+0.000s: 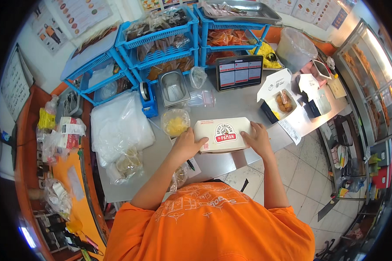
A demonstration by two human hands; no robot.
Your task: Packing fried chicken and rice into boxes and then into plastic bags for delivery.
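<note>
A closed white cardboard food box [209,130], printed with a logo and writing, is held level above the front of the steel counter. My left hand [190,145] grips its left end, thumb on the lid. On the opposite end, my right hand [257,137] holds it the same way. Just left of the box stands a clear plastic tub [175,122] with yellow food inside. To the right, an open food box [274,85] contains fried chicken [283,101] and something yellow. Another open box [317,98] sits beyond it, its contents unclear.
A tablet [239,73] stands behind the box. Blue tiered baskets [163,36] of packets line the wall. Leftward are a steel pan [173,88], a blue tape dispenser [148,101] and plastic bags [121,127]. A printed slip [291,131] overhangs the counter's edge. A glass food case [367,81] stands right.
</note>
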